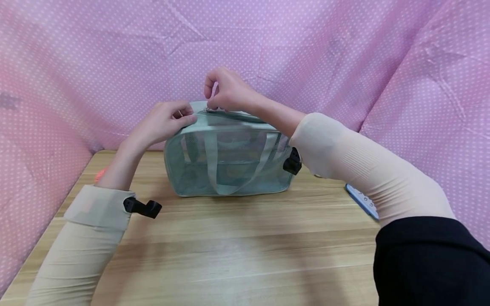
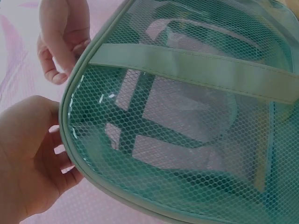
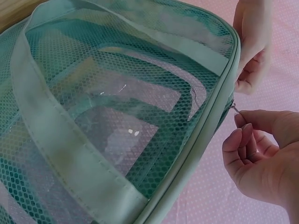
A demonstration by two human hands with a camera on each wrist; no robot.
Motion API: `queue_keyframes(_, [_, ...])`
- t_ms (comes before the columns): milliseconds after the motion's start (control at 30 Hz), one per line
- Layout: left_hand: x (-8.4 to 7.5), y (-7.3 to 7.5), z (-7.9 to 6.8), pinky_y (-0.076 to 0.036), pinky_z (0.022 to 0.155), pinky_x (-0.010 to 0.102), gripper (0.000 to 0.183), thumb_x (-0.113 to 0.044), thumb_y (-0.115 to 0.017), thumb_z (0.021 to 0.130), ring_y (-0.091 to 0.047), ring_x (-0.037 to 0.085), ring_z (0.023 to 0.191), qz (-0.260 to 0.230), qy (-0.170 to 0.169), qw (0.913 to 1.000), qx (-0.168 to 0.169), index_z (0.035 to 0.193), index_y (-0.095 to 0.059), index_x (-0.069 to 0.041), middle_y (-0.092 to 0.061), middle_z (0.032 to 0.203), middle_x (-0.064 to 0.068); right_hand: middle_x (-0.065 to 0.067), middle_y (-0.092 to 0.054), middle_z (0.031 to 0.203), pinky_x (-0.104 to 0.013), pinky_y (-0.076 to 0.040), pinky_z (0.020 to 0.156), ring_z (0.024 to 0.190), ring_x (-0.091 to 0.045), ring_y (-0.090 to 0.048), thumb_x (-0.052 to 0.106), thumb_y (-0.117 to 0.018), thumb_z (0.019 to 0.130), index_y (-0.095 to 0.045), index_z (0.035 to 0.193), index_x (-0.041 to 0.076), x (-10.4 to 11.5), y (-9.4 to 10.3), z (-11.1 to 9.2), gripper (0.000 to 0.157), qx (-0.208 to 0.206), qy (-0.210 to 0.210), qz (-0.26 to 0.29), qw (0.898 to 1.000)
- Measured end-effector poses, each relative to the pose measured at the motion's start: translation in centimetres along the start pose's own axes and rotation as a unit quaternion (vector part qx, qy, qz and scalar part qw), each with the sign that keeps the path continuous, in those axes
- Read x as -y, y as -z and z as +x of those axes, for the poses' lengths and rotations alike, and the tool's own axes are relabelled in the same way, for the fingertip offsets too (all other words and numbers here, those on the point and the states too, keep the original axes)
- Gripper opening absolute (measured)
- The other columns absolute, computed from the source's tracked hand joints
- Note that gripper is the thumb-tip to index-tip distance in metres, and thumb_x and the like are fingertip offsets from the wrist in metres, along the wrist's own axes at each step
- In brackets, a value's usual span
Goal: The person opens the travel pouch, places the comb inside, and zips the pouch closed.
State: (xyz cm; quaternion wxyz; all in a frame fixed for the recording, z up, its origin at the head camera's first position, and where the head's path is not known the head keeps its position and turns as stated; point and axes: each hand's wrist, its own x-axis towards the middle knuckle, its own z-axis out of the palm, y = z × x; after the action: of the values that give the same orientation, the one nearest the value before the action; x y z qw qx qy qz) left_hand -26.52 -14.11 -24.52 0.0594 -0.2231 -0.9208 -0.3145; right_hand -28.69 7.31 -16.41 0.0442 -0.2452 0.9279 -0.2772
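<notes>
A pale green see-through mesh bag (image 1: pixel 233 163) with a strap handle (image 1: pixel 212 163) stands upright on the wooden table. My left hand (image 1: pixel 164 121) holds its top left corner, thumb on top and fingers curled at the edge. In the left wrist view, those fingers reach behind the bag's piped rim (image 2: pixel 70 140). Above the top, my right hand (image 1: pixel 231 91) pinches a small metal zipper pull (image 3: pixel 237 110) between thumb and forefinger, near the left end. From there the zipper line (image 1: pixel 241 116) runs rightward along the top, partly covered by my right forearm.
At the right, partly behind my sleeve, lies a flat blue-edged white object (image 1: pixel 361 200) with dark marks. A small orange thing (image 1: pixel 100 174) shows behind my left wrist. Pink dotted cloth (image 1: pixel 245 38) hangs around the table (image 1: pixel 229 255) at the back and sides.
</notes>
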Motion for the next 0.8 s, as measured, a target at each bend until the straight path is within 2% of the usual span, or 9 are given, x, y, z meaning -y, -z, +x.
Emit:
queue_keyframes(133, [0.3,-0.3,-0.1,-0.044,0.080,0.038,0.025,-0.035,-0.058,0.104,-0.061,0.029,0.099,-0.016,0.018,0.9996,-0.017,0.105,-0.067,-0.011,-0.069,0.108,0.016,-0.001,-0.063,0.075,-0.022,-0.050,0.056,0.058,-0.010,-0.055,0.007,-0.068,0.090,-0.060,0.090,0.014,-0.5,0.1,-0.1,0.011,-0.001,0.000,-0.004,1.000])
queue_keyframes(267, [0.3,-0.5,-0.3,-0.040,0.077,0.037,0.025,-0.035,-0.059,0.104,-0.056,0.027,0.092,-0.021,0.028,0.9989,-0.031,0.101,-0.067,-0.011,-0.067,0.101,0.014,-0.002,-0.064,0.078,-0.021,-0.050,0.057,0.060,-0.010,-0.054,0.007,-0.069,0.091,-0.059,0.091,0.014,-0.9,0.3,-0.2,0.012,0.009,-0.008,0.006,1.000])
queue_keyframes(500, [0.1,-0.7,-0.3,-0.041,0.076,0.037,0.028,-0.038,-0.057,0.104,-0.055,0.026,0.093,-0.024,0.038,0.9986,-0.027,0.103,-0.068,-0.012,-0.067,0.103,0.014,-0.003,-0.062,0.074,-0.021,-0.047,0.054,0.054,-0.008,-0.050,0.005,-0.069,0.091,-0.060,0.091,0.011,-2.2,0.9,-0.7,0.011,0.017,-0.009,0.029,0.999])
queue_keyframes(800, [0.1,-0.8,-0.4,-0.041,0.076,0.038,0.028,-0.037,-0.056,0.106,-0.055,0.026,0.093,-0.023,0.030,0.9990,-0.022,0.104,-0.066,-0.011,-0.066,0.103,0.014,0.001,-0.061,0.071,-0.026,-0.053,0.059,0.054,-0.009,-0.052,0.007,-0.071,0.090,-0.060,0.091,0.010,-3.7,1.9,-1.4,0.012,0.019,-0.017,0.027,0.999])
